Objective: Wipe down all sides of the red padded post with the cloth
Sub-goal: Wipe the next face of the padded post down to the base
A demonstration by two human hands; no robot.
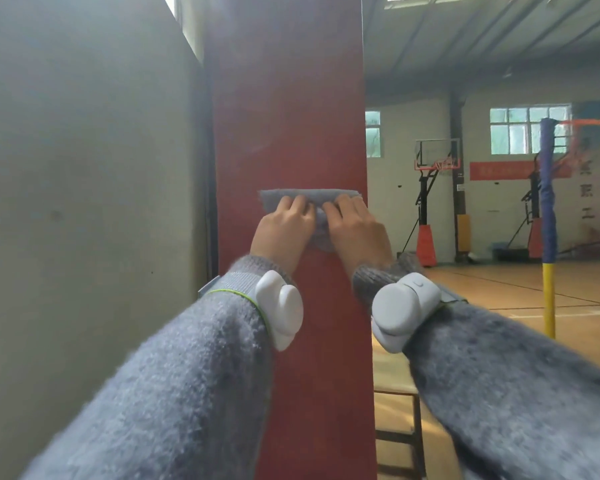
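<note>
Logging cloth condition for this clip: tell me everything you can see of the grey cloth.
The grey cloth looks soft and fuzzy. It lies flat against the front face of the red padded post, top edge level, right end at the post's right edge. The left hand and right hand press on it side by side, hiding much of it; a rounded lower part shows between them.
</note>
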